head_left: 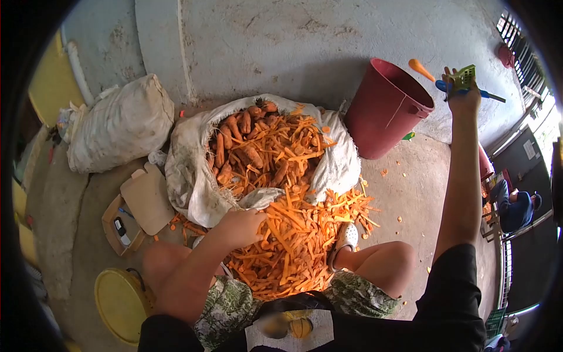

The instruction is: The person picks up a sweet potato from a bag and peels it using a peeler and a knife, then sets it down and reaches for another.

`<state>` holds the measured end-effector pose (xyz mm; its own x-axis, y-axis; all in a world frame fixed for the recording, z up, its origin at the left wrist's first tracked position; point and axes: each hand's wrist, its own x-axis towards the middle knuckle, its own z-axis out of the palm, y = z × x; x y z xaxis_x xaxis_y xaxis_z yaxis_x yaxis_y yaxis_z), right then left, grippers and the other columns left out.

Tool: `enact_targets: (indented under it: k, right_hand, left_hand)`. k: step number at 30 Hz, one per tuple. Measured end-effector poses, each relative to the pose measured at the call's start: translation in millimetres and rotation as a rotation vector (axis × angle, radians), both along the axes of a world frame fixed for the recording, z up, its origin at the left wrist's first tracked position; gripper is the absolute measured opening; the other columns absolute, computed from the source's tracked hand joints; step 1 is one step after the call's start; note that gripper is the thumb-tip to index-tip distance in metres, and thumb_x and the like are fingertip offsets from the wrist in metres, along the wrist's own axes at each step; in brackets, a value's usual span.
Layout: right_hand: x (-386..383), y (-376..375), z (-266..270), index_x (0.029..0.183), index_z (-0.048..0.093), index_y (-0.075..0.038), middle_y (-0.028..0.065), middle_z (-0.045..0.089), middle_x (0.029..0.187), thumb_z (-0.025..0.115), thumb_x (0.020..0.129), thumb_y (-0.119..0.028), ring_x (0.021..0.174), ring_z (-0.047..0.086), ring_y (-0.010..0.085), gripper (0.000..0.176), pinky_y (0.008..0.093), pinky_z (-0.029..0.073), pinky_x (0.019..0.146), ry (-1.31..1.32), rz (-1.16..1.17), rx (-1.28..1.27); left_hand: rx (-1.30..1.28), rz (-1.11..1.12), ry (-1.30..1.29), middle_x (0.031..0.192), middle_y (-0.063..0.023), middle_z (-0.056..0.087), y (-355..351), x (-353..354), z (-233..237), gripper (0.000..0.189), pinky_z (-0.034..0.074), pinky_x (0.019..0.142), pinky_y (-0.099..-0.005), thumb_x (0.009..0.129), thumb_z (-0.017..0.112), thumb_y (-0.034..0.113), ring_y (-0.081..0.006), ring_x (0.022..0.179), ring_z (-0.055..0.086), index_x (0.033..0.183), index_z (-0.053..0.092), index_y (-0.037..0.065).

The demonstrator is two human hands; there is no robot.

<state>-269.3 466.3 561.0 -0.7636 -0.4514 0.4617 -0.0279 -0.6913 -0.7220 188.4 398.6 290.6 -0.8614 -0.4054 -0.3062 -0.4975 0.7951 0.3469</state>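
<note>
A peeled carrot (421,69) is in the air beside the red bucket (384,114), touching neither the bucket nor a hand. My right hand (460,91) is raised at the upper right with a green slotted tool (466,76) and a blue tool (489,95) in its grip. My left hand (243,226) is low at the left edge of the heap of orange peelings (287,246), its fingers curled and partly hidden; what they hold does not show. Behind the heap, unpeeled carrots (251,155) and peelings fill an open white sack (193,170).
A full white sack (123,126) leans by the wall at the left. In front of it lie an open cardboard box (141,202) and a yellow-lidded bucket (120,302). A person in blue (516,211) sits far right. My bent legs flank the heap.
</note>
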Motion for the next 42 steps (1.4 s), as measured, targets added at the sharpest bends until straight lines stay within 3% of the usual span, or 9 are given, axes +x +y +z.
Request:
enact_targets:
  k: [14, 15, 16, 18, 24, 27, 28, 32, 42]
  right_hand:
    - [80.0, 41.5, -248.5, 0.093, 0.056, -0.004, 0.004, 0.056, 0.079, 0.05, 0.081, -0.019, 0.069, 0.053, 0.0142, 0.02, 0.0272, 0.044, 0.064, -0.211, 0.245, 0.752]
    - [96.8, 42.2, -263.7, 0.087, 0.061, -0.005, 0.0072, 0.059, 0.076, 0.048, 0.08, -0.016, 0.068, 0.055, 0.0167, 0.019, 0.0304, 0.044, 0.064, 0.018, 0.15, 1.117]
    - [77.4, 48.1, -294.6, 0.092, 0.061, -0.002, 0.003, 0.06, 0.071, 0.052, 0.081, -0.016, 0.055, 0.052, 0.0132, 0.02, 0.0259, 0.043, 0.052, 1.062, 0.284, 1.117]
    - [132.8, 39.9, -250.6, 0.093, 0.061, -0.002, 0.0029, 0.06, 0.068, 0.052, 0.081, -0.009, 0.054, 0.053, 0.0112, 0.017, 0.0264, 0.042, 0.049, 1.321, 0.074, 1.635]
    - [126.9, 25.2, -264.7, 0.082, 0.058, 0.0, 0.0021, 0.053, 0.063, 0.057, 0.08, -0.025, 0.055, 0.045, 0.0084, 0.025, 0.0256, 0.038, 0.051, -0.011, 0.629, 1.152]
    - [126.9, 15.6, -318.2, 0.084, 0.06, 0.001, 0.0134, 0.06, 0.075, 0.055, 0.077, -0.025, 0.068, 0.059, 0.0211, 0.028, 0.032, 0.047, 0.064, 0.991, 0.779, 2.114]
    - [116.1, 27.9, -360.5, 0.087, 0.061, 0.0, 0.0128, 0.061, 0.073, 0.053, 0.075, -0.025, 0.064, 0.057, 0.0209, 0.029, 0.0342, 0.046, 0.061, 1.754, 0.766, 1.987]
    - [160.9, 20.8, -350.2, 0.084, 0.061, -0.001, 0.0148, 0.062, 0.075, 0.05, 0.079, -0.031, 0.066, 0.058, 0.0274, 0.032, 0.0379, 0.044, 0.063, 1.257, 0.992, 1.9]
    - [164.7, 8.6, -343.6, 0.084, 0.062, -0.003, 0.0162, 0.061, 0.081, 0.049, 0.081, -0.03, 0.074, 0.059, 0.0299, 0.031, 0.0391, 0.045, 0.065, 1.406, 0.82, 1.973]
  left_hand:
    - [0.087, -0.005, -0.226, 0.107, -0.0121, 0.052, -11.1, -17.1, -16.3, 0.045, 0.044, 0.079, -0.0383, 0.081, 0.052, 0.033, -0.0274, 0.095, 0.053, 0.119, 0.043, 0.012]
    - [0.086, 0.019, -0.226, 0.107, -0.0121, 0.052, -15.1, -20.4, -19.6, 0.045, 0.044, 0.079, -0.0383, 0.081, 0.052, 0.033, -0.0274, 0.095, 0.053, 0.119, 0.043, 0.012]
    - [0.095, 0.028, -0.282, 0.107, -0.0121, 0.052, -17.1, -22.4, -23.1, 0.046, 0.044, 0.079, -0.0386, 0.082, 0.05, 0.035, -0.0273, 0.095, 0.054, 0.121, 0.042, 0.012]
    - [0.122, 0.023, -0.343, 0.107, -0.0121, 0.052, -12.1, -23.8, -43.4, 0.047, 0.044, 0.079, -0.039, 0.083, 0.049, 0.036, -0.0273, 0.095, 0.054, 0.122, 0.041, 0.013]
    - [0.208, -0.005, -0.465, 0.111, -0.0133, 0.051, -18.6, -29.9, -96.5, 0.048, 0.044, 0.08, -0.0393, 0.083, 0.048, 0.039, -0.0276, 0.097, 0.052, 0.121, 0.043, 0.011]
    - [0.248, 0.035, -0.408, 0.11, -0.0135, 0.052, -25.6, -24.5, -129.5, 0.048, 0.044, 0.079, -0.0373, 0.083, 0.049, 0.039, -0.0267, 0.094, 0.054, 0.12, 0.044, 0.01]
    - [0.249, 0.038, -0.412, 0.11, -0.0135, 0.052, -32.1, -21.3, -140.3, 0.048, 0.044, 0.079, -0.0373, 0.083, 0.049, 0.039, -0.0267, 0.094, 0.054, 0.12, 0.044, 0.01]
    - [0.636, 0.421, -0.215, 0.102, -0.0117, 0.057, -59.4, 4.2, -196.7, 0.036, 0.044, 0.074, -0.0342, 0.083, 0.051, 0.03, -0.0224, 0.087, 0.056, 0.111, 0.052, 0.008]
    - [0.231, 0.568, 0.029, 0.095, -0.0071, 0.054, -103.7, -32.7, -255.4, 0.017, 0.046, 0.071, -0.0354, 0.083, 0.05, 0.019, -0.0219, 0.076, 0.055, 0.096, 0.054, 0.008]
